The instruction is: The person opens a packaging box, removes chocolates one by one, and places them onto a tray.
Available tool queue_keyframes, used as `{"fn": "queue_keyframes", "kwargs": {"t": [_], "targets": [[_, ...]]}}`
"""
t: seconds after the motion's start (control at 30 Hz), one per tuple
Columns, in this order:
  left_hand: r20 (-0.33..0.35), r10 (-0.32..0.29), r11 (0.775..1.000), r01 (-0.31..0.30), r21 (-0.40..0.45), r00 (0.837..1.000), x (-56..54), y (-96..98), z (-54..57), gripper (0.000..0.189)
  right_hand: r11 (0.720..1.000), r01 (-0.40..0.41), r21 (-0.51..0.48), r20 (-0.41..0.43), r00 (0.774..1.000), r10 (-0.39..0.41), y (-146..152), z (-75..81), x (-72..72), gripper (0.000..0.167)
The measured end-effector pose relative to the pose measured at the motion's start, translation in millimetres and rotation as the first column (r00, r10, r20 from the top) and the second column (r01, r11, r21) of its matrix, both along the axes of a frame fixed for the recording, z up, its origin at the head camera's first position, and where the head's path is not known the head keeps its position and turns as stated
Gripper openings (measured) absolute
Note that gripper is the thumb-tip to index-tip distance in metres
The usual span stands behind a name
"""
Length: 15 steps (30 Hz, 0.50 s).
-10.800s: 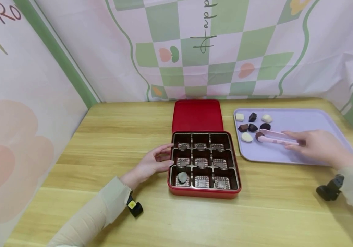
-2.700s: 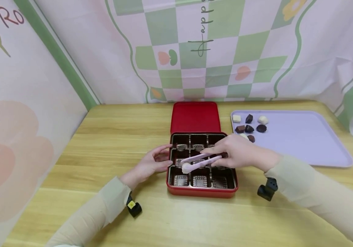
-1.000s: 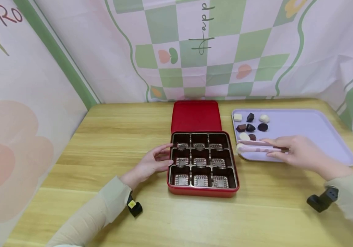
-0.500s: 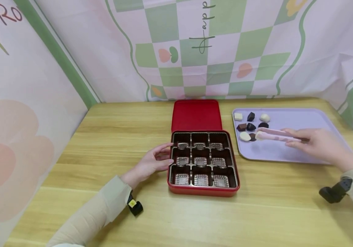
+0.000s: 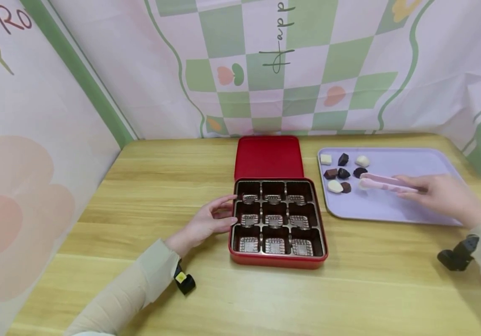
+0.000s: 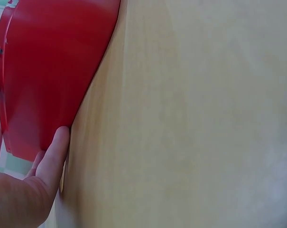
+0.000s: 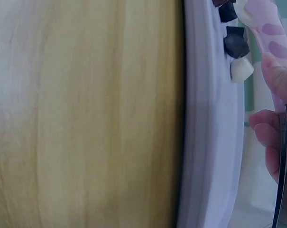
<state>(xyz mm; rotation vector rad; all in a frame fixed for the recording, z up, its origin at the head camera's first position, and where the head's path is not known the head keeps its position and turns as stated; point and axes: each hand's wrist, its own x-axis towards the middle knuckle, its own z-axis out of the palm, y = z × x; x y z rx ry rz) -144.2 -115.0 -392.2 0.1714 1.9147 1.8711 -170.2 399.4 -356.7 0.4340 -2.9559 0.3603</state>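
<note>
In the head view, my right hand [image 5: 442, 196] holds pink tongs [image 5: 387, 182] over the lilac tray [image 5: 417, 205]. A small pale chocolate [image 5: 363, 184] appears to sit at the tongs' tips, partly covered by them. Beside the tips lie several chocolates, among them a brown one [image 5: 346, 187], a white one [image 5: 335, 186] and a dark one [image 5: 360, 172]. My left hand [image 5: 204, 221] rests against the left side of a red box [image 5: 278, 261] with a brown divided insert [image 5: 274, 219]. In the left wrist view a straight finger [image 6: 55, 156] touches the box's red wall.
Behind the box lies its red lid [image 5: 269, 156], flat on the wooden table [image 5: 160, 172]. Farther back on the tray are a white square piece [image 5: 326, 159] and a black piece [image 5: 343, 159]. A patterned curtain [image 5: 265, 70] hangs at the table's far edge.
The pale piece, in the box's near-left compartment earlier, left it in the tongs. My right hand carried it back over the tray, lately shifting right, away from the brown chocolate. The left hand stays put.
</note>
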Motion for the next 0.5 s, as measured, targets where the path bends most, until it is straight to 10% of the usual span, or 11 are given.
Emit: {"fn": "queue_keyframes", "kwargs": {"t": [0.5], "targets": [[0.002, 0.008, 1.000, -0.008, 0.014, 1.000, 0.9, 0.2, 1.1, 0.064, 0.999, 0.009, 0.052, 0.099, 0.995, -0.015, 3.8, -6.2, -2.1, 0.051]]}}
